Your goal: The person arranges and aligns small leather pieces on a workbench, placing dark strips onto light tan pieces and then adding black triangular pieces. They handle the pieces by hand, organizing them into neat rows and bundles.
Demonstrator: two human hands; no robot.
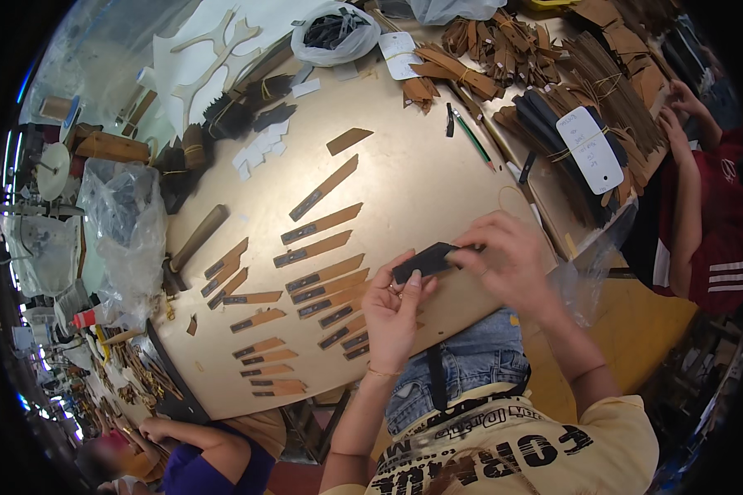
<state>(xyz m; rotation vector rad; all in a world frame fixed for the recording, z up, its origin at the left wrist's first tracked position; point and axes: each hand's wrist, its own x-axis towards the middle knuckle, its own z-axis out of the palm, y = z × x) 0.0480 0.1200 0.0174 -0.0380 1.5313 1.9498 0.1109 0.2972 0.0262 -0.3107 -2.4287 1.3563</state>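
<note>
My left hand (395, 305) pinches a dark, flat strap piece (421, 262), perhaps leather, with the thumb on top. At its right end the fingers of my right hand (504, 262) are closed; whether they grip that piece or a smaller bit on it, I cannot tell for sure. Both hands are above the near right part of the table (437, 177). Left of them lie several brown strips with pointed ends (338, 216), each with a dark patch at one end. A plain brown piece (349, 141) rests farther back.
A hammer (196, 241) lies left of the strips. Bundled brown straps (504, 54), a green pencil (472, 142) and a white tag (589, 148) on dark strips are at the back right. A bag of black pieces (336, 33) stands at the back. Other people are at both sides.
</note>
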